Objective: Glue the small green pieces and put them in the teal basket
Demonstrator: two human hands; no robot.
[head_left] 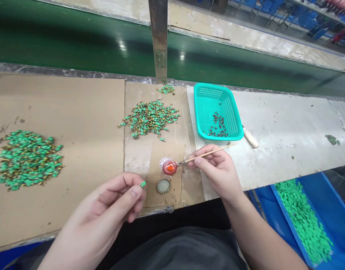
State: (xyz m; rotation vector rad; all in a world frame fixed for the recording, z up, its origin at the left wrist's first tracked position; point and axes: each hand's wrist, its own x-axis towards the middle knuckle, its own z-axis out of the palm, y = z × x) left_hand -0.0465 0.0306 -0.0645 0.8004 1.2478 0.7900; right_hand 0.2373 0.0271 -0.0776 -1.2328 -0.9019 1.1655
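Between the thumb and forefinger of my left hand [120,200] is a small green piece [143,184], held just left of the cardboard strip. My right hand [214,165] pinches a thin wooden brush [207,153], its tip at the edge of a small round dish of red-orange liquid [169,167]. Just below that dish lies a round cap with a pale centre [163,185]. Beyond my hands is a pile of small green and yellow-brown pieces [151,118], with a smaller cluster [166,89] behind it.
A teal basket [199,112] with small dark pieces stands behind my right hand, beside a pale handle [250,137]. Another green pile [30,159] lies on cardboard at left. A blue bin [334,210] with green pieces is at lower right. A metal post [158,41] rises behind.
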